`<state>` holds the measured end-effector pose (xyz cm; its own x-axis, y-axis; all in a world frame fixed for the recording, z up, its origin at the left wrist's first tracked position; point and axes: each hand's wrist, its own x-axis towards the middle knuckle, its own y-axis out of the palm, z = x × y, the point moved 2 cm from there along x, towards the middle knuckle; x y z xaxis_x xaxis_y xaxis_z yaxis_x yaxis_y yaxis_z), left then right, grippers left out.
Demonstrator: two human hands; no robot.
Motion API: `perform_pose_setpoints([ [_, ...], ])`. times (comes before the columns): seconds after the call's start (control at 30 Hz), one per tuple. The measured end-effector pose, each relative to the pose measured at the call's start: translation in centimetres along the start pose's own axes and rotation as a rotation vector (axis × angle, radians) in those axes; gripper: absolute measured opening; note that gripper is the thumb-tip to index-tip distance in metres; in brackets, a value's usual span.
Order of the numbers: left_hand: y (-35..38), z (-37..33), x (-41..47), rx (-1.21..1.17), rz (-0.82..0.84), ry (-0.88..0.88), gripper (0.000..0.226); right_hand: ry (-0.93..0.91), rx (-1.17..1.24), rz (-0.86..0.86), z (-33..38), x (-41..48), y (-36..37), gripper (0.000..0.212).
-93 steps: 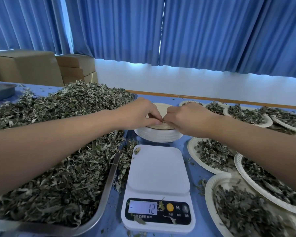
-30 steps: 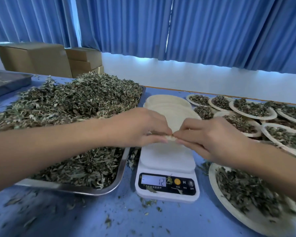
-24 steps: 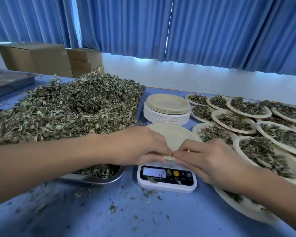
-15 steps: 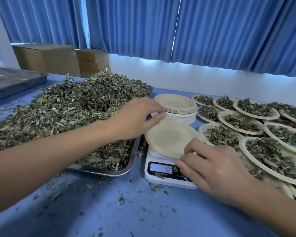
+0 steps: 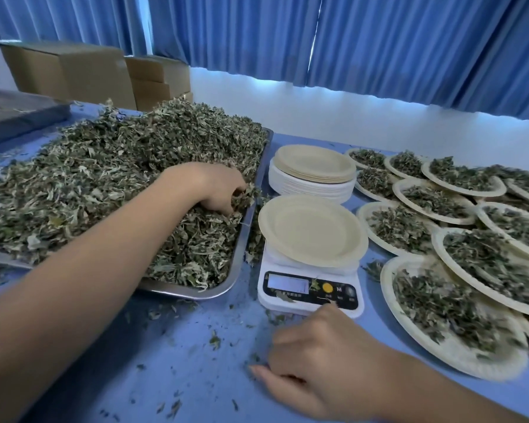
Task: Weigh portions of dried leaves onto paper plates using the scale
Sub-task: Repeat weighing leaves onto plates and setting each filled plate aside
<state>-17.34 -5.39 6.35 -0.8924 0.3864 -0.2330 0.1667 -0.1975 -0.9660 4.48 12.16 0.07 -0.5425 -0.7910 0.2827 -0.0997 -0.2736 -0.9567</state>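
An empty paper plate (image 5: 310,228) lies on the white scale (image 5: 310,293), whose display is lit but unreadable. Left of it a metal tray (image 5: 245,248) holds a big heap of dried leaves (image 5: 104,184). My left hand (image 5: 217,189) is dug into the heap near the tray's right rim, fingers curled around a clump of leaves. My right hand (image 5: 315,358) hovers low over the blue table just in front of the scale, fingers loosely curled, one fingertip near the scale's front edge, holding nothing.
A stack of empty paper plates (image 5: 312,172) stands behind the scale. Several leaf-filled plates (image 5: 458,303) overlap along the right. Loose leaf bits litter the blue table (image 5: 180,361). Cardboard boxes (image 5: 74,71) and another tray (image 5: 19,114) sit at the back left.
Both hands carried one plate from the stack to the scale and let it go. My left hand moved into the leaf heap; my right hand drew back in front of the scale.
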Motion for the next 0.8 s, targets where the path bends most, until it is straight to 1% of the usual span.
perform_pose_setpoints([
  [0.1,-0.1,0.1,-0.4,-0.023,-0.017,0.016,0.073,0.019,-0.003,0.006,0.0,0.1,-0.1,0.051],
  [0.17,-0.5,0.1,-0.6,-0.039,-0.037,0.031,0.07,0.047,0.004,0.005,0.0,0.1,0.0,0.053],
  [0.23,-0.9,0.2,-1.0,-0.047,-0.068,0.048,0.067,0.061,0.02,0.014,0.1,-0.1,0.0,0.053],
  [0.33,-1.8,0.5,-1.6,-0.077,-0.136,0.046,0.073,0.072,0.028,0.019,0.1,0.0,-0.2,0.053],
  [0.37,-2.2,0.5,-1.8,-0.084,-0.16,0.047,0.071,0.074,0.029,0.022,0.1,0.0,-0.2,0.052],
  [0.4,-2.5,0.5,-2.0,-0.088,-0.179,0.049,0.066,0.076,0.027,0.024,0.1,0.0,-0.3,0.052],
  [0.47,-3.2,0.6,-2.4,-0.092,-0.205,0.041,0.044,0.08,0.026,0.03,0.0,0.0,-0.3,0.052],
  [0.5,-3.5,0.6,-2.5,-0.094,-0.213,0.028,0.038,0.08,0.027,0.033,0.0,0.0,-0.2,0.053],
  [0.7,-3.9,1.4,-3.2,-0.119,-0.225,-0.069,0.033,0.069,0.023,0.013,0.0,0.0,-0.3,0.054],
  [0.8,-4.4,1.8,-3.4,-0.151,-0.325,-0.131,0.027,0.067,0.022,0.022,0.0,0.0,-0.3,0.054],
])
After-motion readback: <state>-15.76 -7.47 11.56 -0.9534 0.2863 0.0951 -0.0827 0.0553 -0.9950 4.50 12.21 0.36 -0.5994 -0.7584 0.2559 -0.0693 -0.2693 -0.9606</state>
